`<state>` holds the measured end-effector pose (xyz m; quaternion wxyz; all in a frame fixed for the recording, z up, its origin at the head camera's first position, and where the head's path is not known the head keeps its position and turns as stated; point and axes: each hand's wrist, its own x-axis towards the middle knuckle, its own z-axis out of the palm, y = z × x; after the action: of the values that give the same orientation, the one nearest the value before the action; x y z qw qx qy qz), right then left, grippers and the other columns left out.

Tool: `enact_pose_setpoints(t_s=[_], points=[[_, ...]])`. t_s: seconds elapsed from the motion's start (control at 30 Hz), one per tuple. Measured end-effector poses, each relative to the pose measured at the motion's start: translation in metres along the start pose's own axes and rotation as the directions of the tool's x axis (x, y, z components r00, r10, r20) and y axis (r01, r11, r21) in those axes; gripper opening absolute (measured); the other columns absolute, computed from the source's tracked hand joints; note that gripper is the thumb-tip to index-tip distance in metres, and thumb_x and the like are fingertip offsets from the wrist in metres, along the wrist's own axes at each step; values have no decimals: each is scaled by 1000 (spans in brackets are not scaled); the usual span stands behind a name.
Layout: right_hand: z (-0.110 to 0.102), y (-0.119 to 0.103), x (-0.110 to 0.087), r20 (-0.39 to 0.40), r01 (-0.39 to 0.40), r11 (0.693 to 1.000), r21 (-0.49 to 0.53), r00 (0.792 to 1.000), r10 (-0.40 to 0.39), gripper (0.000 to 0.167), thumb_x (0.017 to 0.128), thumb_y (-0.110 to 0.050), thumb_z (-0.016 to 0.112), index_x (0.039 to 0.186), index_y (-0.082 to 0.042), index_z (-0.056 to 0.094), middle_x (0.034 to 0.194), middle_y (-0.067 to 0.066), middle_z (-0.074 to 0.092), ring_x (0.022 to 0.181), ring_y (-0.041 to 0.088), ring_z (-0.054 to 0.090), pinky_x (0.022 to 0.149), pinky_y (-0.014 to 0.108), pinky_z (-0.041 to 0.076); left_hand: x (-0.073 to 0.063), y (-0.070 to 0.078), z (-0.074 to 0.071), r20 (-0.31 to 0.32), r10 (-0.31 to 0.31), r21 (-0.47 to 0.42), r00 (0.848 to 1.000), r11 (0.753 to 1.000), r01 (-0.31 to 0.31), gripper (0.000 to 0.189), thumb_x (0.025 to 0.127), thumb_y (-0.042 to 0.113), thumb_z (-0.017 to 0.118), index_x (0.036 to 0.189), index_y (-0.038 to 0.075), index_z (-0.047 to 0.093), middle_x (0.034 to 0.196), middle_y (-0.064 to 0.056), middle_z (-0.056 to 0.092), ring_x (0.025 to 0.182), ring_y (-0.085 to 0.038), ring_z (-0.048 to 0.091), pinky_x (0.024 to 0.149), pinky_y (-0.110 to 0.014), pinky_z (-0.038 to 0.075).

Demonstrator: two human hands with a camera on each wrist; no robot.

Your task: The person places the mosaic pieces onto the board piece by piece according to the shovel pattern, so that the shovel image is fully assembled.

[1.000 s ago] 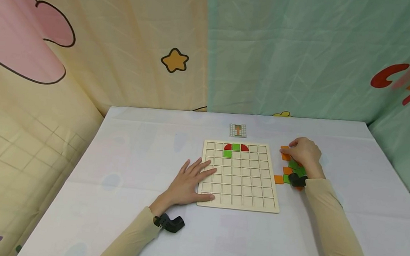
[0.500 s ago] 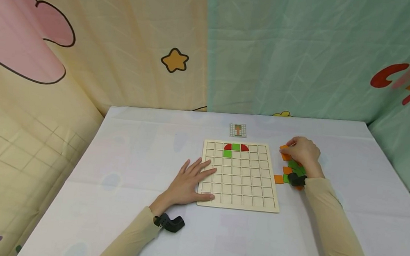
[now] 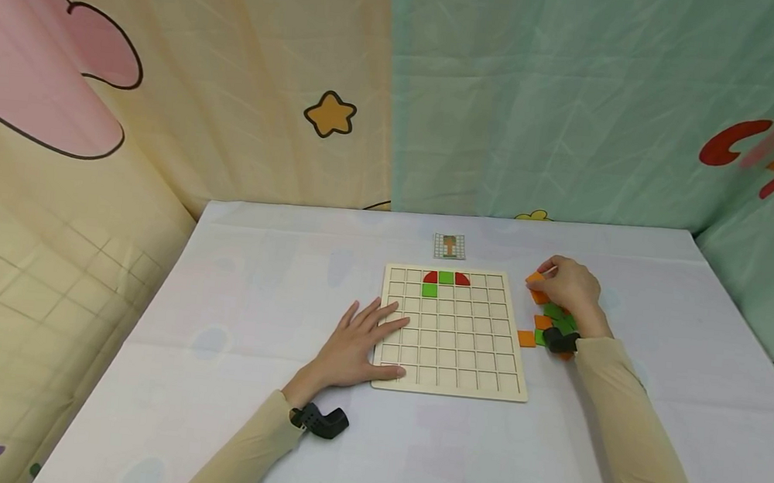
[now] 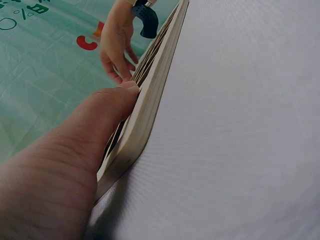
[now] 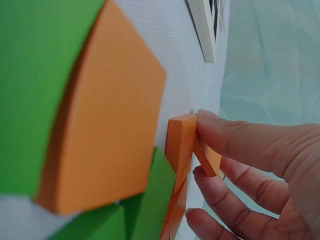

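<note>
My left hand [image 3: 350, 353] rests with spread fingers on the left side of a pale wooden grid board [image 3: 463, 358]. Its thumb presses near the board's edge in the left wrist view. Near the top of the grid lie a red quarter-round tile [image 3: 431, 277], a green square tile [image 3: 446, 277], another red quarter-round tile [image 3: 462, 279] and a lower green tile [image 3: 430, 290]. Right of the board, my right hand [image 3: 573, 284] pinches an orange square tile [image 5: 210, 159] between thumb and fingers, next to other orange tiles. The hand and wrist camera partly cover the pile.
Loose green tiles [image 3: 554, 312] and orange tiles [image 3: 527, 338] lie along the board's right side, some overlapping. A small card with a grid picture [image 3: 449, 246] lies behind the board. The white-covered table [image 3: 270, 292] meets printed curtains at its back.
My right hand has shifted slightly left and back, and the orange tile at its fingertips has moved with it. My left hand and the board stay put.
</note>
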<state>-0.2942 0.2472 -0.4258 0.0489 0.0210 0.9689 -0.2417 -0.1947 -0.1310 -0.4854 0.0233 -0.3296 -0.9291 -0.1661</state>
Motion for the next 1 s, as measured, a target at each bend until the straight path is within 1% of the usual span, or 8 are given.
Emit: enact_pose_setpoints(t_s=[0.13, 0.3, 0.5, 0.67, 0.83, 1.0], points=[[1, 1, 0, -19, 26, 999, 33, 1000, -25, 36, 87, -32, 67, 106, -2, 59, 104, 19, 62, 78, 29, 57, 66, 41, 44, 0, 0, 0, 4, -3, 1, 1000, 1000, 3, 81, 82, 66, 55, 149, 26, 32, 156, 0, 18, 143, -24, 5, 112, -48, -4], [1, 2, -2, -40, 44, 996, 78, 998, -41, 32, 88, -31, 66, 104, -3, 61, 100, 18, 63, 75, 28, 57, 63, 39, 43, 0, 1, 0, 10, -13, -5, 1000, 1000, 13, 81, 82, 67, 55, 149, 27, 31, 156, 0, 18, 143, -23, 4, 112, -47, -5], [1, -1, -7, -65, 60, 993, 98, 996, -54, 30, 88, -30, 66, 102, -4, 62, 96, 16, 65, 72, 26, 57, 61, 38, 43, 0, 1, 0, 9, -13, -1, 1000, 1000, 13, 81, 82, 67, 55, 149, 27, 31, 156, 0, 18, 143, -23, 4, 112, -47, -4], [3, -4, -9, -96, 94, 990, 109, 992, -83, 26, 88, -28, 67, 100, -4, 64, 92, 15, 65, 71, 26, 57, 60, 37, 43, 0, 1, 0, 1, -5, -6, 1000, 1000, 5, 81, 82, 66, 56, 149, 26, 32, 156, 0, 18, 143, -24, 5, 112, -48, -4], [6, -9, -10, -124, 131, 982, 133, 986, -115, 21, 88, -23, 66, 99, -5, 67, 88, 11, 65, 67, 23, 57, 59, 34, 41, 0, 1, 0, -10, 3, -8, 1000, 1000, -3, 81, 83, 65, 56, 149, 25, 33, 156, -1, 20, 143, -25, 6, 112, -49, -3], [9, -17, -11, -127, 178, 970, 166, 979, -158, 17, 89, -20, 65, 99, -6, 68, 87, 10, 65, 61, 20, 55, 54, 31, 41, 0, 1, -1, -17, 11, -6, 1000, 1000, -11, 81, 83, 64, 57, 149, 23, 34, 155, -3, 21, 143, -26, 7, 111, -50, -1]])
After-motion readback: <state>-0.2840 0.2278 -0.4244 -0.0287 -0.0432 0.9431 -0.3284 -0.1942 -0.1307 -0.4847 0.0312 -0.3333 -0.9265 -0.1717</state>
